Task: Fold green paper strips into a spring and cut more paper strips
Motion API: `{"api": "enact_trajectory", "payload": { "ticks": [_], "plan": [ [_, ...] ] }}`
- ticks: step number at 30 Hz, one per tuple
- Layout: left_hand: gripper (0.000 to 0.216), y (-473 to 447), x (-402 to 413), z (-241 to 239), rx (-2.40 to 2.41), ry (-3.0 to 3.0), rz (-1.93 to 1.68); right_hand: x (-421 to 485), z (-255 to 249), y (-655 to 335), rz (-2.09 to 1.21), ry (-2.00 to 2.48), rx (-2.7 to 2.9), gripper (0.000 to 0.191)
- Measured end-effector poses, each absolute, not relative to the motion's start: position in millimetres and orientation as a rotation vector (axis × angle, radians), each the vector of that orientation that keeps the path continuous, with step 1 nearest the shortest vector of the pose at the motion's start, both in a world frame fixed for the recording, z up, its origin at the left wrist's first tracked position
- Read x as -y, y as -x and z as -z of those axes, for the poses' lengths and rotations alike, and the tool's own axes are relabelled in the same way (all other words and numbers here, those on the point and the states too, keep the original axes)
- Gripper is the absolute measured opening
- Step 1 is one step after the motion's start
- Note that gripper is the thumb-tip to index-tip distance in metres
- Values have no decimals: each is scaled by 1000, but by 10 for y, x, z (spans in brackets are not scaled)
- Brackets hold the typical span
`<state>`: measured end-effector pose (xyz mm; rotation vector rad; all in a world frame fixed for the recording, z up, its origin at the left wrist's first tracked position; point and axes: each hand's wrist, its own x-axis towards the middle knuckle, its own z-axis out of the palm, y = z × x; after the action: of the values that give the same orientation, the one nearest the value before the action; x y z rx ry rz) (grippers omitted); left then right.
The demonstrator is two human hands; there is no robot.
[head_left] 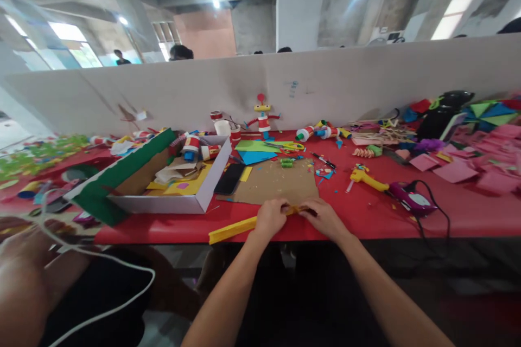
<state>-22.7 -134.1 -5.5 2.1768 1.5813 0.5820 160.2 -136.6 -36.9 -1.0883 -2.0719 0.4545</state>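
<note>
A long folded strip of yellow paper (234, 229) slants across the front edge of the red table. My left hand (272, 218) is closed round the strip near its middle. At the strip's right end, my right hand (324, 219) pinches it between thumb and fingers. Just beyond both hands lies a piece of brown cardboard (277, 183) with small paper scraps on it. A green paper spring (286, 162) rests at the cardboard's far side. Yellow-handled scissors (293, 146) lie behind it on green and blue paper.
Left stands an open box (163, 205) holding papers and paper figures, with a phone (230, 179) beside it. A yellow glue gun (366, 179) lies right, near a purple corded device (412, 199). A paper robot figure (264, 122) stands behind. Another person's hand (28, 260) is at far left.
</note>
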Motion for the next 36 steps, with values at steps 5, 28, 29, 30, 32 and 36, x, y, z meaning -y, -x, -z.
{"api": "enact_trajectory", "payload": {
  "ticks": [5, 28, 29, 30, 32, 36],
  "plan": [
    [20, 290, 1246, 61, -1474, -2043, -634, 1362, 321, -1625, -613, 1043, 1988, 29],
    [21, 281, 1390, 175, -1275, -2026, -841, 1357, 285, -1650, -943, 1048, 1730, 18],
    [21, 274, 1400, 166, -1272, -2038, -846, 1361, 278, -1649, -966, 1048, 1706, 19],
    [22, 266, 1410, 155, -1270, -2054, -851, 1363, 273, -1649, -990, 1047, 1676, 20],
    [22, 248, 1430, 136, -1262, -2094, -866, 1364, 268, -1650, -1039, 1042, 1615, 21],
    [21, 216, 1458, 127, -1268, -2139, -935, 1360, 274, -1654, -1086, 1029, 1557, 21]
  ]
}}
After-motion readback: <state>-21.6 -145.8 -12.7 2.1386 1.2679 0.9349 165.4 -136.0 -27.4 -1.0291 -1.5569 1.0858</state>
